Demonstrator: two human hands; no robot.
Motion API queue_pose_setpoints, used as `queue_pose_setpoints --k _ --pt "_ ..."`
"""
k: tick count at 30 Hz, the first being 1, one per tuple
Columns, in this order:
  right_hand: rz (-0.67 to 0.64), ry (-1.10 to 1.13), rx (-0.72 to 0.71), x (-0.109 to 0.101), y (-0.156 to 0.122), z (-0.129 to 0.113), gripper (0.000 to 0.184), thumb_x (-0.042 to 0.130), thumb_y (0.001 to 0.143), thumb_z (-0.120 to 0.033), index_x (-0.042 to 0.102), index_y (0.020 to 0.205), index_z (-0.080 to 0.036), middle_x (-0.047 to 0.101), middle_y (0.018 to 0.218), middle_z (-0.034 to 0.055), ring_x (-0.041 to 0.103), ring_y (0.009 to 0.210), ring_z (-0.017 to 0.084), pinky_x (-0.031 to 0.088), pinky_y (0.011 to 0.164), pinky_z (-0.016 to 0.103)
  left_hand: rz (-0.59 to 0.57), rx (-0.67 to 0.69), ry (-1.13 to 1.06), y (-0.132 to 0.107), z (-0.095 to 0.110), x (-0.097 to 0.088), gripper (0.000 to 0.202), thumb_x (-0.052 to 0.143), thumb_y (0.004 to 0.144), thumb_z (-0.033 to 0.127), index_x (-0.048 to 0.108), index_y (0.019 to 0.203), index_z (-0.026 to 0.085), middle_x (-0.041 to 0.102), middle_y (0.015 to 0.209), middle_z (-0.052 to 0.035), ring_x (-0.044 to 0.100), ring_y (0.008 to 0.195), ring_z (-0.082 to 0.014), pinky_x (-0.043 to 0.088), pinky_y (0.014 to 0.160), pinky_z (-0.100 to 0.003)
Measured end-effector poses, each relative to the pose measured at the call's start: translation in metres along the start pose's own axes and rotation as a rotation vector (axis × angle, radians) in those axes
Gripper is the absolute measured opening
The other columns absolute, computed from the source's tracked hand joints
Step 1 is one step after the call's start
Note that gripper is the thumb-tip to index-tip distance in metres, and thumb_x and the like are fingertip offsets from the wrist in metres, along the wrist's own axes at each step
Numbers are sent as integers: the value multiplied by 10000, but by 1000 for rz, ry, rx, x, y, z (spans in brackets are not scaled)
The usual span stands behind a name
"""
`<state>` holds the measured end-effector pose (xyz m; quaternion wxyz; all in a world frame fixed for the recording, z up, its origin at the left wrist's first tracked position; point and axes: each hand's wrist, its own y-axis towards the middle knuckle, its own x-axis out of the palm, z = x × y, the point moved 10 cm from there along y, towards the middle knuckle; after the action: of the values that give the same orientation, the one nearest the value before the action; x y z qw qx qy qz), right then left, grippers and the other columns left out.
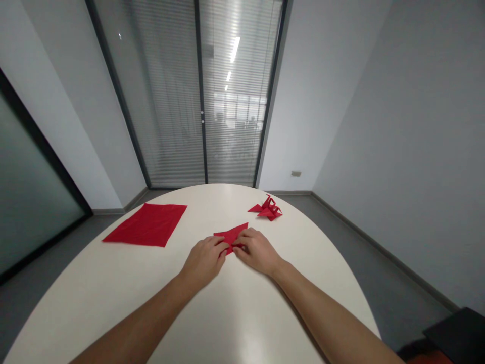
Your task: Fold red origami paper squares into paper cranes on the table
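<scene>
A small piece of folded red paper (229,235) lies on the white table between my hands. My left hand (205,257) has its fingers bent over the paper's left side and near edge. From the right, my right hand (258,249) pinches the paper's right side with thumb and fingers. Both hands rest close together, their fingertips almost meeting at the near part of the paper. My fingers hide some of its folds and its lower edge.
Flat red paper sheets (149,225) lie at the left of the round white table (227,313). Several folded red paper cranes (268,210) are clustered at the back right. A black chair (458,333) stands at the lower right. Glass panels with blinds (235,126) are behind the table.
</scene>
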<state>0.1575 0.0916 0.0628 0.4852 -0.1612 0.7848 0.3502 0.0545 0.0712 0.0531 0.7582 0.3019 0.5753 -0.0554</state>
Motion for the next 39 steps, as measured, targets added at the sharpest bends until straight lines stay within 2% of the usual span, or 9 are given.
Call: queue_pose_setpoints --k 5,10,13,18,23,27,32,35,39 --pt "-10 43 -10 3 -1 3 213 581 937 -212 751 1065 -225 732 1036 70 620 975 231 460 893 379 12 48 55 0 9 -7 259 477 979 288 712 1046 203 708 987 -96 626 919 -261 503 849 -434" --pt "-25 148 -70 4 -2 4 276 596 913 -207 726 1155 -227 735 1153 63 622 1120 244 455 1019 409 13 84 46 0 16 -10 228 480 949 223 687 1031 177 683 936 -94 612 910 -258 496 869 -436" --pt "-75 145 -86 6 -4 3 331 613 891 -226 701 1210 -233 692 1268 72 564 1251 279 411 1094 469 18 88 -20 -1 14 -8 233 480 923 168 662 1069 171 688 1013 -97 618 978 -257 502 909 -431" --pt "-170 204 -67 15 -9 5 533 631 853 -215 554 1381 -231 590 1408 96 416 1410 311 318 1164 538 8 104 -201 -3 8 0 402 477 920 148 546 1311 208 657 1292 -83 608 1182 -219 472 1051 -411" --pt "-226 232 -14 20 -13 14 629 688 842 -314 476 1429 -235 494 1496 117 300 1469 356 246 1174 607 -35 73 -127 -5 2 8 363 497 935 241 612 1275 190 644 1338 -110 609 1215 -258 477 1050 -447" --pt "-297 200 -17 22 -17 13 623 658 875 -382 472 1458 -263 385 1574 105 206 1496 380 208 1175 621 -67 118 -102 -6 6 6 377 548 900 265 626 1261 189 578 1425 -113 565 1273 -268 454 1069 -442" --pt "-318 161 -18 23 -17 14 703 609 839 -229 403 1510 -281 381 1577 89 193 1498 381 191 1173 630 -97 147 -106 -6 11 0 378 590 889 329 629 1241 196 634 1348 -96 569 1216 -287 450 1037 -461" --pt "-310 163 -11 26 -16 16 779 612 809 -221 339 1537 -282 395 1570 93 221 1489 385 192 1168 639 -91 147 -112 -6 12 -2 388 594 888 338 618 1252 203 621 1358 -90 554 1213 -288 440 1037 -461" --pt "-288 147 3 26 -15 16 795 607 791 -211 329 1534 -254 417 1554 107 244 1484 376 199 1176 619 -93 143 -115 -6 13 0 412 576 900 329 588 1293 204 599 1384 -84 540 1221 -282 438 1036 -451"
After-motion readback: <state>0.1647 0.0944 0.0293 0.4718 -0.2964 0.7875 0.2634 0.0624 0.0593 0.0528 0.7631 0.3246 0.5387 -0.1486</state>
